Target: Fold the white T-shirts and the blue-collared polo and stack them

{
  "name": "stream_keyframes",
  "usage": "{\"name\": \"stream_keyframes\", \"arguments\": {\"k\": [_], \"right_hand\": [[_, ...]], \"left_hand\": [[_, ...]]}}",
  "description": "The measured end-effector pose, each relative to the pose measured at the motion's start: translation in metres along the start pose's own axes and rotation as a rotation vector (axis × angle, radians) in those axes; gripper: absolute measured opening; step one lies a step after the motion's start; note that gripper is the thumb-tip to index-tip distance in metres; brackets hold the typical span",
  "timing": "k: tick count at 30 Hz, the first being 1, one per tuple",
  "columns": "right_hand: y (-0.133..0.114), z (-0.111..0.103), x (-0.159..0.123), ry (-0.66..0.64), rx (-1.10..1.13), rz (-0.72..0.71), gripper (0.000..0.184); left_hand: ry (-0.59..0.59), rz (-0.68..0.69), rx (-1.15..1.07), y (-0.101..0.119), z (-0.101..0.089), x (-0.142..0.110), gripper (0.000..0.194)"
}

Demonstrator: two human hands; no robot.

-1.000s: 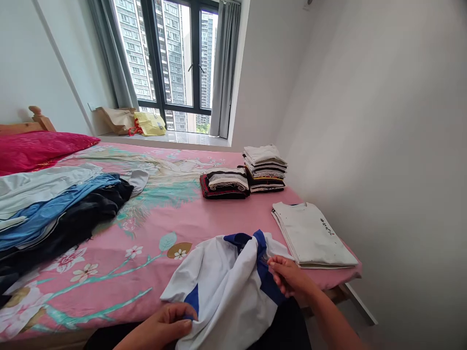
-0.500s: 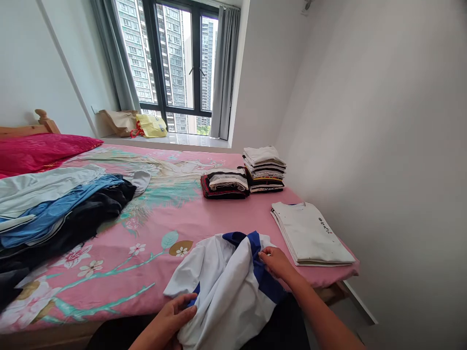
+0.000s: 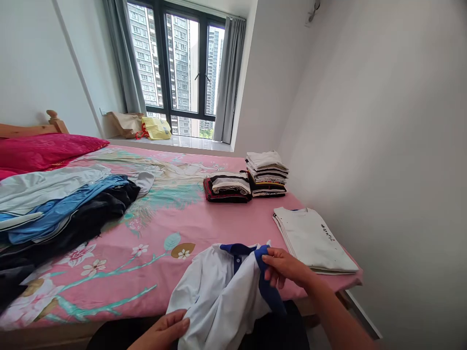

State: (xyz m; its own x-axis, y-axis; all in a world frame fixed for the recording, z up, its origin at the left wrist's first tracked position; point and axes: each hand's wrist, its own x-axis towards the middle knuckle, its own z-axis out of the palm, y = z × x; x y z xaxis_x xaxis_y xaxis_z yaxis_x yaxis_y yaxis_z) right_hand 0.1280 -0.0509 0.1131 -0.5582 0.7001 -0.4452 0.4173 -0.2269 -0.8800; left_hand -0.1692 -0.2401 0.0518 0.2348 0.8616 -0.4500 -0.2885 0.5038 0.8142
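Observation:
A white polo shirt (image 3: pixel 215 291) with a blue collar and a buttoned blue placket hangs crumpled over my lap and the bed's near edge. My right hand (image 3: pixel 286 267) pinches its blue collar between thumb and fingers. Lower down, my left hand (image 3: pixel 166 330) grips the white cloth at the shirt's left side, its lower part cut off by the frame. Just beyond my right hand lies a flat folded white T-shirt stack (image 3: pixel 310 240) with black lettering on top.
Two piles of folded clothes, a low dark pile (image 3: pixel 228 188) and a taller pile (image 3: pixel 268 175), stand farther back on the pink bedsheet (image 3: pixel 182 218). Loose blue, white and black clothes (image 3: pixel 69 209) lie at left. A wall (image 3: pixel 383 146) rises along the right side.
My right hand has raised the collar slightly, and the placket with its button now shows. My left hand has shifted a little left and down. The view has tilted slightly.

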Motion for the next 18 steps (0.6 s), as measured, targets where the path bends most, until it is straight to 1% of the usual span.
{"name": "stream_keyframes", "arguments": {"k": [1, 2, 3, 4, 5, 6, 7, 8, 9, 10, 11, 12, 13, 15, 17, 18], "right_hand": [[-0.011, -0.008, -0.004, 0.049, 0.043, -0.02, 0.025], [-0.024, -0.017, -0.006, 0.132, 0.089, -0.053, 0.024], [-0.038, -0.026, -0.008, 0.237, 0.143, -0.101, 0.022], [-0.053, -0.035, -0.009, 0.345, 0.204, -0.169, 0.02], [-0.068, -0.043, -0.01, 0.442, 0.269, -0.264, 0.019], [-0.082, -0.05, -0.013, 0.512, 0.326, -0.373, 0.019], [-0.094, -0.055, -0.016, 0.553, 0.365, -0.479, 0.021], [-0.103, -0.058, -0.019, 0.566, 0.383, -0.566, 0.024], [-0.108, -0.059, -0.023, 0.56, 0.381, -0.62, 0.028], [-0.107, -0.058, -0.025, 0.549, 0.366, -0.639, 0.032], [-0.101, -0.056, -0.026, 0.539, 0.343, -0.624, 0.035], [-0.09, -0.051, -0.025, 0.527, 0.311, -0.583, 0.037], [-0.073, -0.045, -0.022, 0.512, 0.269, -0.525, 0.039], [-0.025, -0.029, -0.013, 0.467, 0.132, -0.38, 0.038], [0.032, -0.012, -0.005, 0.403, -0.098, -0.243, 0.033], [0.06, -0.005, -0.002, 0.345, -0.239, -0.219, 0.028]], "left_hand": [[-0.01, 0.048, -0.033, 0.02, 0.0, 0.001, 0.037], [0.016, 0.138, -0.073, 0.042, 0.0, 0.005, 0.035], [0.068, 0.227, -0.101, 0.067, 0.0, 0.009, 0.033], [0.147, 0.332, -0.125, 0.092, 0.001, 0.015, 0.031], [0.216, 0.475, -0.157, 0.117, 0.001, 0.019, 0.027], [0.272, 0.599, -0.207, 0.14, 0.002, 0.023, 0.024], [0.295, 0.689, -0.244, 0.159, 0.003, 0.025, 0.023], [0.315, 0.772, -0.278, 0.173, 0.003, 0.026, 0.025], [0.326, 0.825, -0.299, 0.181, 0.001, 0.025, 0.027], [0.335, 0.854, -0.299, 0.184, -0.001, 0.024, 0.028], [0.351, 0.86, -0.282, 0.18, -0.006, 0.022, 0.027], [0.379, 0.839, -0.247, 0.17, -0.012, 0.021, 0.026], [0.422, 0.789, -0.19, 0.155, -0.02, 0.02, 0.026], [0.539, 0.619, 0.0, 0.112, -0.042, 0.019, 0.028], [0.657, 0.402, 0.324, 0.063, -0.067, 0.017, 0.031], [0.688, 0.312, 0.518, 0.04, -0.078, 0.014, 0.032]]}}
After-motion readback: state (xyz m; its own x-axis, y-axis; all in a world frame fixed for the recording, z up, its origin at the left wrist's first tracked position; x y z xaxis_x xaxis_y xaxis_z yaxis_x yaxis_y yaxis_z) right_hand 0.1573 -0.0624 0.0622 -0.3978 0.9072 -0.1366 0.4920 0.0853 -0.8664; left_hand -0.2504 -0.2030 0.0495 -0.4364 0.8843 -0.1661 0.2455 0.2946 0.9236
